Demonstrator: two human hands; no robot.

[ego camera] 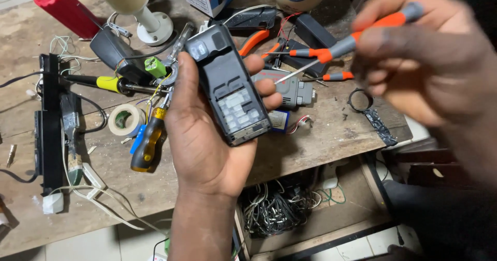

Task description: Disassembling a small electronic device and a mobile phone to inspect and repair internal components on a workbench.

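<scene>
My left hand (199, 136) holds a small dark mobile phone (228, 85) with its back cover off, the open battery bay facing up. My right hand (429, 69) is raised at the right, gripping an orange and grey screwdriver (352, 41). Its thin metal tip points down-left and hovers just right of the phone, apart from it.
The wooden workbench (321, 136) is cluttered: a tape roll (124, 119), a yellow-handled screwdriver (147, 142), a soldering iron (111, 83), orange pliers (253, 41), a red cylinder (62, 7), a black strip (46, 126), a black ring (360, 99). Tangled wires (279, 206) fill a shelf below.
</scene>
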